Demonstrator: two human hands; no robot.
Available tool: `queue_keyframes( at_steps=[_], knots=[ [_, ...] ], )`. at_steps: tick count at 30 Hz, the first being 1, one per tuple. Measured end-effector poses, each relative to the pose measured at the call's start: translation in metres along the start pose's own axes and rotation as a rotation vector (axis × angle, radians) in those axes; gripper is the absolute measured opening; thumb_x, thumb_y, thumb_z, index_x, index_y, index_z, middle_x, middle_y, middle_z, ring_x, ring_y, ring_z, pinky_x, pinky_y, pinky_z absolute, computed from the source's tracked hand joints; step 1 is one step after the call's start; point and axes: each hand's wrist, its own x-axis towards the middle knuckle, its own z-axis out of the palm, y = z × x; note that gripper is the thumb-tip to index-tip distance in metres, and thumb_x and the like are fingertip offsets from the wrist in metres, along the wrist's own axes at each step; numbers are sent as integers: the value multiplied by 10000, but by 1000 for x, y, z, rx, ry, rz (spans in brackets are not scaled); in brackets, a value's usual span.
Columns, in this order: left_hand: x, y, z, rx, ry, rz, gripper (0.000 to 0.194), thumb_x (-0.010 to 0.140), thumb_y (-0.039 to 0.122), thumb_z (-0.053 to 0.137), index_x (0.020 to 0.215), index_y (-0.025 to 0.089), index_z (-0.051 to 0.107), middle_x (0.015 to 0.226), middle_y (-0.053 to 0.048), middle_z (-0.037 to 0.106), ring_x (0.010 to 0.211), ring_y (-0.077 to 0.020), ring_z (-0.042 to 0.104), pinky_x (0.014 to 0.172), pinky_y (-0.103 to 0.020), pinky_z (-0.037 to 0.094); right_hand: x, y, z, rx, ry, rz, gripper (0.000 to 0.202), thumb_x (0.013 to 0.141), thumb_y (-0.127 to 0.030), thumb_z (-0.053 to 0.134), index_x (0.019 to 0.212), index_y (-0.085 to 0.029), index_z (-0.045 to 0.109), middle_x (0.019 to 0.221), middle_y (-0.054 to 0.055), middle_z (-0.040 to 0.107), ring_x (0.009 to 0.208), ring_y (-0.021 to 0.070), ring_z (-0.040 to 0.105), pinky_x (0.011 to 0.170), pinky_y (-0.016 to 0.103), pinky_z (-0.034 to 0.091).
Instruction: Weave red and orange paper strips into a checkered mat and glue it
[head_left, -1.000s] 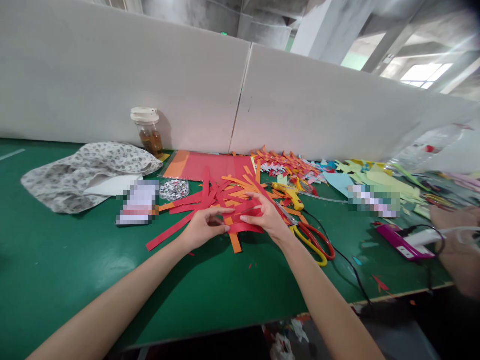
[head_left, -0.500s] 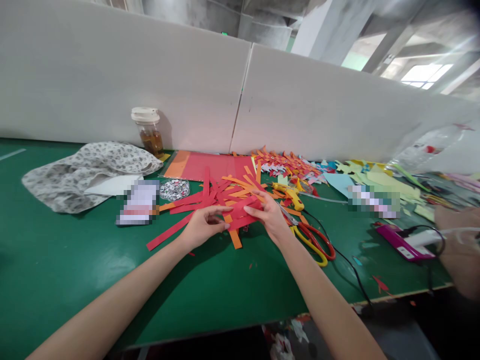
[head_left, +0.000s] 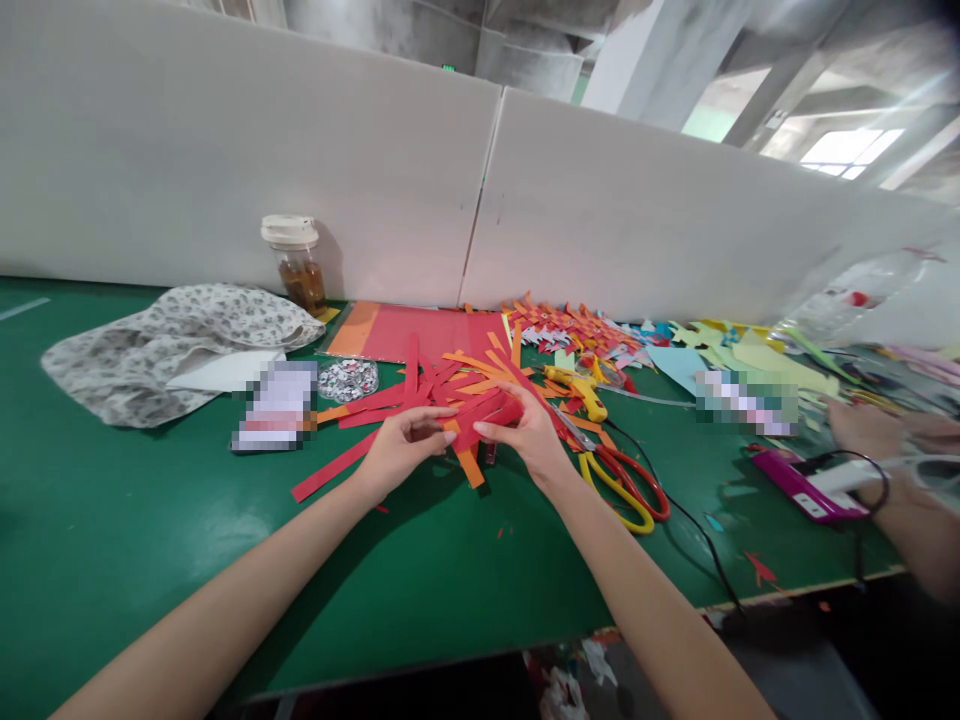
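Between my two hands is a set of red and orange paper strips (head_left: 466,428), the orange one crossing the red. My left hand (head_left: 409,445) pinches the left end of the strips between thumb and fingers. On the right side, my right hand (head_left: 525,435) grips the red paper, which bends up under its fingers. A loose pile of red and orange strips (head_left: 427,385) lies just behind the hands. Close to my right wrist rest scissors (head_left: 626,480) with red and yellow handles, and a yellow glue gun (head_left: 581,392) with a black cord.
At the left lie a patterned cloth (head_left: 172,345), a phone-like blurred item (head_left: 276,405) and a bag of small round pieces (head_left: 348,379). A drink cup (head_left: 296,265) stands by the white partition (head_left: 337,150). At the right, another person's hand (head_left: 862,440) is near a magenta power strip (head_left: 810,485).
The red paper between my hands has gone from lying flat to bent upward at the right. My right hand has shifted slightly left. The other person's hand has moved in at the right.
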Motion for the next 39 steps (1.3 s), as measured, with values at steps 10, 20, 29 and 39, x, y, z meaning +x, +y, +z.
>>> queue_keyframes(
  at_steps=[10,20,29,39],
  knots=[
    [0,1,1,-61,34,-19,331,716,298,695,1021,173,666,822,-40,685,789,-150,642,668,-235,541,2,6,0,-19,29,-61,659,509,-228,827,1094,-253,524,876,22,725,821,279,696,798,511,543],
    [0,-3,1,-49,0,11,246,687,279,712,913,181,714,831,-53,713,710,-141,646,658,-251,535,-1,1,7,-21,79,-66,698,492,-272,824,1110,-235,501,873,52,723,851,301,689,780,510,547],
    [0,-1,-1,-20,102,38,260,640,238,751,891,181,714,695,-15,691,624,-115,614,602,-220,486,-4,-2,13,-22,-58,61,848,498,-268,836,1222,-259,395,856,30,711,837,267,689,767,445,547],
    [1,0,2,-160,131,-62,736,557,189,805,1224,167,495,759,-5,693,629,-117,629,614,-226,508,-5,0,11,-115,-79,11,849,552,-286,804,1279,-214,372,674,-32,670,638,174,654,667,334,526]
  ],
)
